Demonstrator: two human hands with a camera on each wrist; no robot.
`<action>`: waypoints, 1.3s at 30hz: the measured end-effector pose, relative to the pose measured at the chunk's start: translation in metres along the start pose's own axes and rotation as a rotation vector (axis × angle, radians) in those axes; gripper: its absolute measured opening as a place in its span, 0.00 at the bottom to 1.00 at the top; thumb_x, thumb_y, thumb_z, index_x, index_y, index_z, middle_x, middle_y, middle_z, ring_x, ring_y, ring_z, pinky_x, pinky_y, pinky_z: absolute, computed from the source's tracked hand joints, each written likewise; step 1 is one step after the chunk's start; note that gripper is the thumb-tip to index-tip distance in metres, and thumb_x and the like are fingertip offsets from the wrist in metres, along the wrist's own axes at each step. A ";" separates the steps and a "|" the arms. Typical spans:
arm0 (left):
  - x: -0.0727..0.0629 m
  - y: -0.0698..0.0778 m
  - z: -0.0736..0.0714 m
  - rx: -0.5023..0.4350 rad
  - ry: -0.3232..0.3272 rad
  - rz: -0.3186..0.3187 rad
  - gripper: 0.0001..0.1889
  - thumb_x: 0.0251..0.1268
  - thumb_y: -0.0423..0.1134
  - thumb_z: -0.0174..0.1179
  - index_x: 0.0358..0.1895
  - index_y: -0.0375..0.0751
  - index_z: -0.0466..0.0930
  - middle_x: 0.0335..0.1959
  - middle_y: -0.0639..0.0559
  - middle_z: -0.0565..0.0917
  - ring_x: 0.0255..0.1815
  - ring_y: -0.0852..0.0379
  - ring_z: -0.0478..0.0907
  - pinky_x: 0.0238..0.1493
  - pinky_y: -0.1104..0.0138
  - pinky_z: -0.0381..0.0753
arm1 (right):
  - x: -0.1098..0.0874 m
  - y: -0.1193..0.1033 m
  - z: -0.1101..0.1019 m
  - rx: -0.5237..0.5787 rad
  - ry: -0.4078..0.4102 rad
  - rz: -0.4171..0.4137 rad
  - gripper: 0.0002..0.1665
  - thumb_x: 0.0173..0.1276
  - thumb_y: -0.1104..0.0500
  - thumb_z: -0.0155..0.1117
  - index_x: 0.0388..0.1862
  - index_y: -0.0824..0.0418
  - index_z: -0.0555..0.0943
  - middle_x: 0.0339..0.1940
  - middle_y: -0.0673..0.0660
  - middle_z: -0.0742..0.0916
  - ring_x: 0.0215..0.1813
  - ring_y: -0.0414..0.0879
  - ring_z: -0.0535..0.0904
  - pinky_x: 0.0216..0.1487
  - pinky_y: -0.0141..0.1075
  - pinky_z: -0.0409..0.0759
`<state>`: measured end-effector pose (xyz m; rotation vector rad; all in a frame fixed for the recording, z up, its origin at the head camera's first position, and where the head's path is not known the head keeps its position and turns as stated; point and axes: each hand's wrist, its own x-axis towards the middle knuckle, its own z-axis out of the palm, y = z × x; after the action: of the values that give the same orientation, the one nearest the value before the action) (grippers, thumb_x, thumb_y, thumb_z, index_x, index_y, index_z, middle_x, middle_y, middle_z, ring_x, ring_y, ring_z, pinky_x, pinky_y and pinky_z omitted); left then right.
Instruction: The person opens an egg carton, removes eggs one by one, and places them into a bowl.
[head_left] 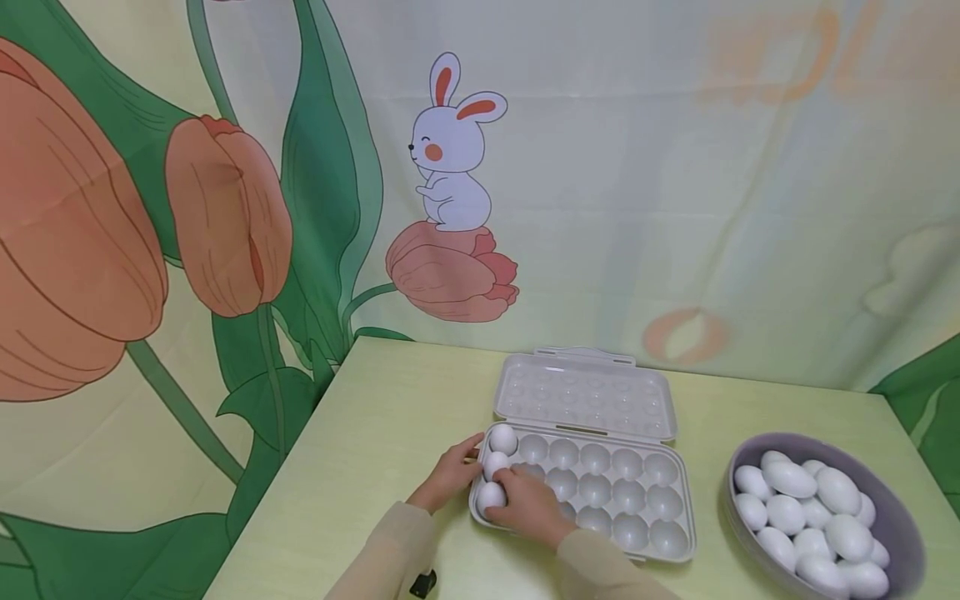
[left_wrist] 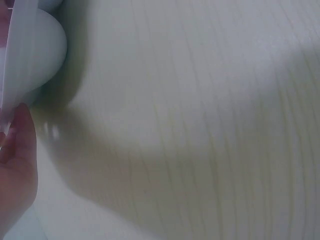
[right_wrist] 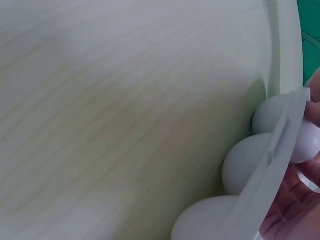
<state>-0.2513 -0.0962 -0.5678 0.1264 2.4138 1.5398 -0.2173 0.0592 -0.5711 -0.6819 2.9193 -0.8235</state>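
A pale grey egg carton (head_left: 595, 490) lies open on the table, its clear lid (head_left: 585, 396) folded back. White eggs fill its left-hand column: a back egg (head_left: 503, 439), a middle egg (head_left: 496, 463) and a front egg (head_left: 491, 496). Over that column, my right hand (head_left: 536, 504) holds the front egg between thumb and fingers; the right wrist view shows fingers about an egg (right_wrist: 306, 145) above the rim. My left hand (head_left: 452, 472) grips the carton's left edge, with fingertips at the rim (left_wrist: 17, 65) in the left wrist view. The other cups hold no eggs.
To the right stands a purple-grey bowl (head_left: 906, 529) heaped with white eggs (head_left: 813, 517). A small black object (head_left: 423, 583) shows by the left sleeve at the front. Behind the pale wooden table (head_left: 390, 400) hangs a printed backdrop (head_left: 600, 208).
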 end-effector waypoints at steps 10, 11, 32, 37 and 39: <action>0.001 0.000 0.000 0.023 0.007 0.012 0.29 0.53 0.27 0.48 0.63 0.31 0.59 0.46 0.33 0.76 0.43 0.47 0.75 0.37 0.64 0.76 | -0.001 -0.005 0.005 -0.065 0.043 0.025 0.23 0.41 0.45 0.66 0.34 0.56 0.73 0.28 0.50 0.73 0.24 0.43 0.69 0.19 0.32 0.63; 0.001 0.000 0.000 0.025 0.008 0.012 0.29 0.53 0.27 0.48 0.63 0.32 0.59 0.46 0.33 0.76 0.43 0.47 0.75 0.37 0.65 0.76 | -0.002 -0.006 0.004 -0.068 0.046 0.024 0.24 0.41 0.45 0.66 0.34 0.56 0.73 0.28 0.50 0.73 0.24 0.43 0.69 0.19 0.32 0.63; 0.002 -0.001 0.001 0.057 0.019 0.003 0.30 0.52 0.27 0.49 0.63 0.33 0.60 0.46 0.34 0.76 0.43 0.47 0.75 0.35 0.66 0.75 | -0.009 0.001 0.003 0.076 0.087 -0.014 0.22 0.43 0.50 0.66 0.36 0.53 0.70 0.32 0.49 0.76 0.29 0.40 0.71 0.24 0.30 0.66; 0.002 0.000 0.001 0.066 0.026 0.014 0.30 0.51 0.28 0.49 0.63 0.33 0.60 0.45 0.34 0.76 0.43 0.47 0.75 0.35 0.67 0.75 | -0.010 0.002 -0.001 0.175 0.070 0.021 0.21 0.43 0.52 0.65 0.36 0.53 0.69 0.29 0.47 0.76 0.27 0.39 0.71 0.24 0.30 0.66; 0.002 0.001 0.001 0.066 0.028 0.013 0.30 0.50 0.27 0.49 0.62 0.33 0.61 0.45 0.34 0.76 0.43 0.47 0.75 0.35 0.67 0.75 | -0.012 0.002 -0.001 0.182 0.073 0.026 0.21 0.43 0.53 0.65 0.37 0.53 0.69 0.29 0.47 0.76 0.27 0.38 0.71 0.25 0.29 0.67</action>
<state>-0.2529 -0.0943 -0.5683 0.1345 2.4909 1.4772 -0.2080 0.0663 -0.5726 -0.6101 2.8602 -1.1170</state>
